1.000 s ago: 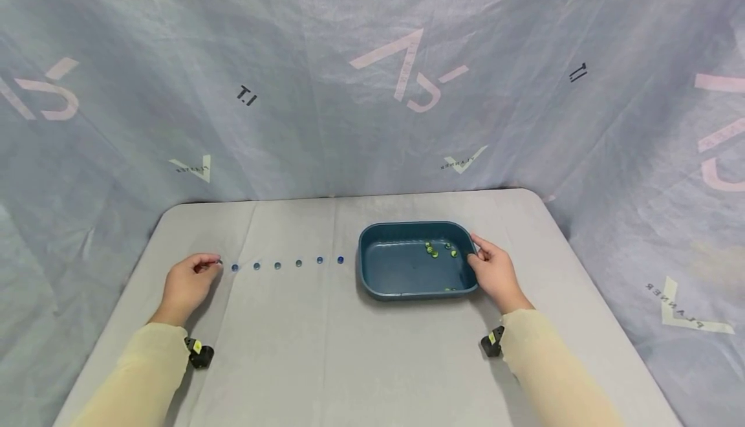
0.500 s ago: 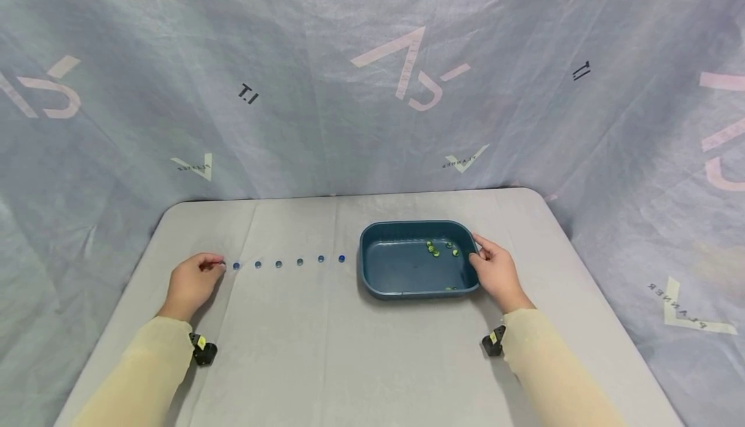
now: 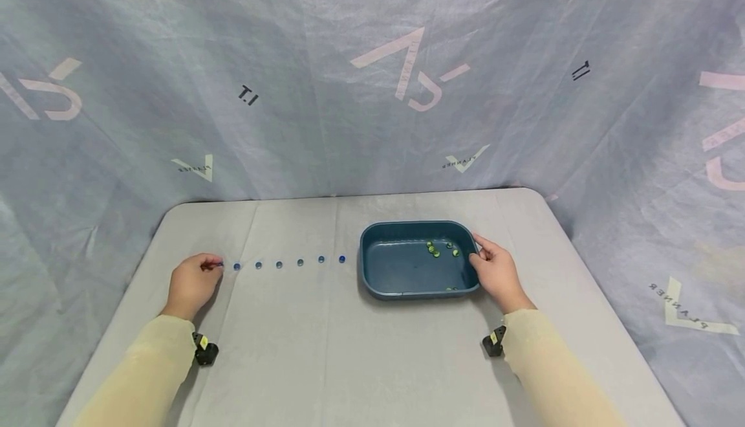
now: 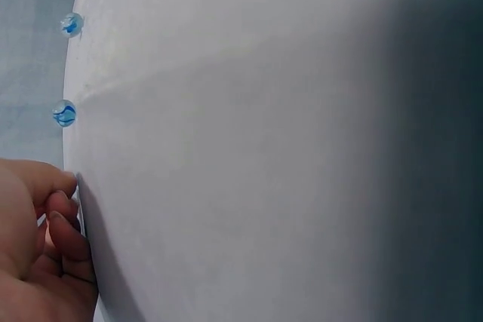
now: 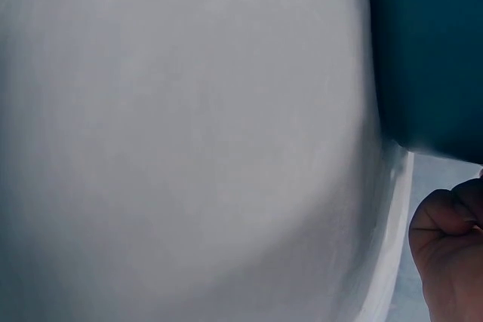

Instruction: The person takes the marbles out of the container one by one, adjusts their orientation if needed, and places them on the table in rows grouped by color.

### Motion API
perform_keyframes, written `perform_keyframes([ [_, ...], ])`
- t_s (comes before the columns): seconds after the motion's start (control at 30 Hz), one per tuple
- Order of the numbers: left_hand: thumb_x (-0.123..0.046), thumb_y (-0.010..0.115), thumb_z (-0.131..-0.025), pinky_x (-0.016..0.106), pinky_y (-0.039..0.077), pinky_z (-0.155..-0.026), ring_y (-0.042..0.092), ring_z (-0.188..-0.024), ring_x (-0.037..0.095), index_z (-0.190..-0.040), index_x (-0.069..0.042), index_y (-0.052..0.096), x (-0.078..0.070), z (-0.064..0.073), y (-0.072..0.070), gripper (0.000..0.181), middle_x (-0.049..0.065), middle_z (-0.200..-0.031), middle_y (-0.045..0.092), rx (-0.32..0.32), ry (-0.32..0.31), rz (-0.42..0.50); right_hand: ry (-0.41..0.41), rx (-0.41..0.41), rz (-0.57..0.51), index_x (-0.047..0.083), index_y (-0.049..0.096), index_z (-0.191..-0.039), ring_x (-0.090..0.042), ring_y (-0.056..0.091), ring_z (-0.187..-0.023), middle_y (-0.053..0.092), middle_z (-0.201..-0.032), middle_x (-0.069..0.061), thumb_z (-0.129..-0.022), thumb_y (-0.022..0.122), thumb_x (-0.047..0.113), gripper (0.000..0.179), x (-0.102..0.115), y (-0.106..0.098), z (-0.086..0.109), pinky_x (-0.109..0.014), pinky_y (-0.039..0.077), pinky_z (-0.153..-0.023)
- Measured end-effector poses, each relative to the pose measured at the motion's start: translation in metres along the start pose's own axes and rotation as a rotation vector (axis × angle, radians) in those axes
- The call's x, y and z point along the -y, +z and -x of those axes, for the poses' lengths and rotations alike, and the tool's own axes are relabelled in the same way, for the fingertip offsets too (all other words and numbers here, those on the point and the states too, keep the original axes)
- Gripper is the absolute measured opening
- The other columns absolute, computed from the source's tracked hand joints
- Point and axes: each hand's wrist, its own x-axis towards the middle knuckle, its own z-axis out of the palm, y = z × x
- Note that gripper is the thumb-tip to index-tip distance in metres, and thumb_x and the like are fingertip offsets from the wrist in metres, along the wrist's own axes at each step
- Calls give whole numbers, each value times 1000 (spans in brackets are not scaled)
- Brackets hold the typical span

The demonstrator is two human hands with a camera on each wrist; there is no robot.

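From my remote seat the head view shows a grey table [image 3: 361, 356] with a matte, faintly creased cloth cover and rounded corners, filling the lower half of the frame. Behind it hangs a thin, wrinkled blue-grey sheet [image 3: 326, 110] printed with pale logos.

Right of centre sits a tray [image 3: 407, 290]: a dark teal, smooth plastic tub, oblong with rounded corners and a low wall. Inside, toward its upper right, I count about 5 small green marbles [image 3: 434, 250] in a loose cluster, plus 1 or 2 more against the near wall; they are glossy and round.

Left of the tray, 5 blue marbles [image 3: 279, 264] lie in a straight, evenly spaced row on the cloth, running toward the left of the frame. In the left wrist view 2 of them show as clear glass with blue swirls.

My left hand [image 3: 192, 283] rests at the left end of that row, fingers curled, thumb and fingertips pinching something small and blue at the tips; it is mostly hidden, so I cannot tell for certain that it is another marble. My right hand [image 3: 496, 273] sits at the tray's right end, fingers curled against the rim, thumb at the rim's upper right corner, gripping the edge. A small black clip with a yellow tag sits at each cream sleeve's wrist.
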Motion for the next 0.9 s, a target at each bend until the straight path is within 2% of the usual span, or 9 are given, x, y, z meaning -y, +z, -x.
perform_keyframes([
  [0.33, -7, 62, -98, 48, 51, -78, 62, -95, 38, -112, 6, 69, -3, 0, -1, 21, 23, -105, 66, -1, -8, -12, -5, 4, -10, 1, 51, -150, -18, 42, -58, 47, -71, -3, -99, 59, 7, 52, -1, 0, 1, -27, 37, -53],
  [0.63, -7, 62, -99, 49, 51, -81, 60, -100, 38, -117, 6, 67, -4, 2, -2, 24, 23, -112, 63, 9, -20, 26, -12, 5, 0, 0, 51, -150, -18, 42, -59, 48, -71, -4, -99, 60, 6, 52, 0, 0, 1, -27, 38, -53],
  [0.8, -10, 62, -100, 45, 51, -78, 60, -101, 37, -120, 4, 68, -9, 3, -8, 25, 22, -115, 62, -10, 33, 52, -11, 4, -1, 0, 51, -150, -18, 43, -59, 48, -71, -4, -99, 60, 6, 52, 0, 0, 1, -28, 38, -53],
  [0.9, -10, 63, -100, 42, 50, -75, 61, -97, 34, -119, 3, 69, -22, 4, -9, 24, 21, -113, 63, -20, 73, 60, -9, 3, -2, 0, 51, -150, -18, 43, -60, 48, -71, -4, -100, 59, 7, 52, 0, 0, 1, -28, 38, -54],
])
